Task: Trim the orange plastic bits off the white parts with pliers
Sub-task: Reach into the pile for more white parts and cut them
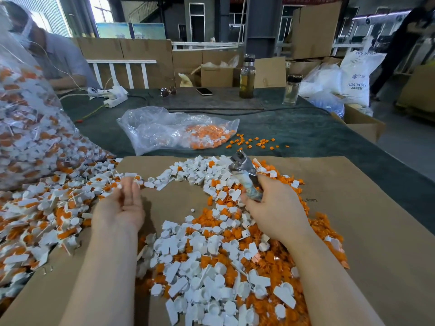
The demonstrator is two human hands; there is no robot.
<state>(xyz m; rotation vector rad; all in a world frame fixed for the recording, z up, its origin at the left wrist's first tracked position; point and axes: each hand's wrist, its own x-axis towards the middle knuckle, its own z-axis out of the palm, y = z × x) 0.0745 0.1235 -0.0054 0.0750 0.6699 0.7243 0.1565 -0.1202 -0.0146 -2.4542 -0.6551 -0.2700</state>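
My right hand (pixel 274 205) grips the handle of the pliers (pixel 244 170), whose metal jaws point up and away over the cardboard sheet (pixel 353 231). My left hand (pixel 123 203) is palm up with straight fingers near the pile of untrimmed white-and-orange parts (pixel 47 220) on the left; it holds nothing that I can see. A small white piece (pixel 192 210) lies on the cardboard between my hands. Trimmed white parts and orange bits (pixel 223 267) are heaped in the middle and to the right.
A large clear bag of untrimmed parts (pixel 28 128) bulges at the left. A flatter bag with orange bits (pixel 179 130) lies beyond the cardboard, loose orange bits (pixel 254 142) beside it. Two bottles (pixel 247 76), a phone (pixel 204 91) and a power strip (pixel 113 96) stand further back. A person sits at far left.
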